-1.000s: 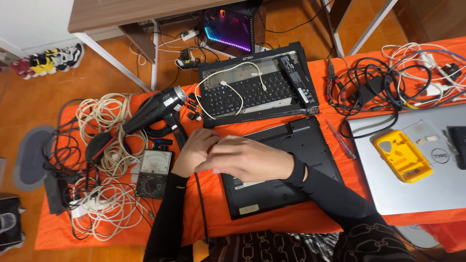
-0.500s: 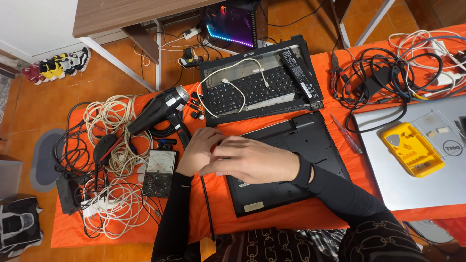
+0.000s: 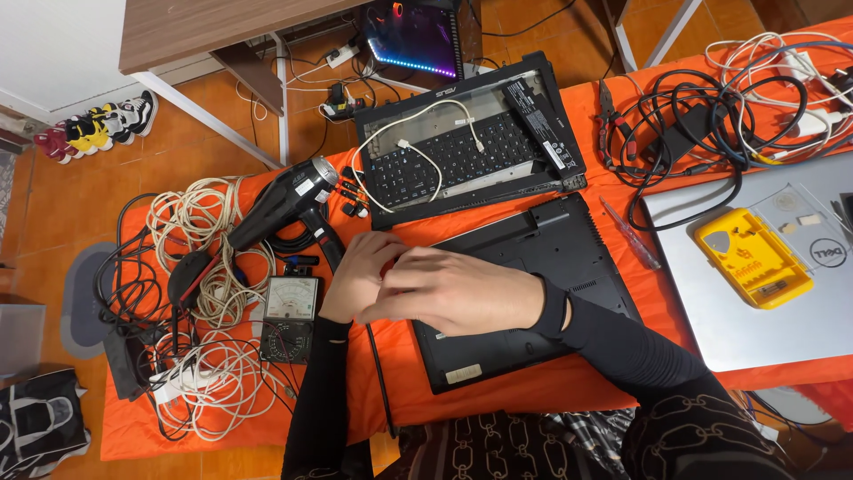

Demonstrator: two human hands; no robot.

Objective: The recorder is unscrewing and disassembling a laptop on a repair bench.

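Where the two hands meet at the left edge of the black laptop base (image 3: 542, 267), right hand (image 3: 462, 292) laid over left hand (image 3: 360, 277), fingers bunched together at one spot. Whatever sits between the fingertips: hidden, cannot tell; only a glimpse of red beneath them. Both forearms in black sleeves, both hands over the orange cloth (image 3: 569, 391).

Laptop base: flat, underside up, right of the hands, under the right wrist.
Behind the base: an opened keyboard shell (image 3: 466, 147), white wires looped across the keys, a long black battery (image 3: 533, 120) lying along its right end.
Just left of the hands: a black hair dryer (image 3: 284, 203), handle pointing toward the left hand.
Below the dryer: an analogue multimeter (image 3: 289, 316), just beside the left sleeve.
Further left: coils of white cable (image 3: 200, 258).
Right side: a silver laptop (image 3: 755, 293), lid closed, a yellow tool case (image 3: 753, 258) resting on it.
Between base and silver laptop: a screwdriver (image 3: 629, 233).
Far right corner: tangled black cables (image 3: 702, 133).
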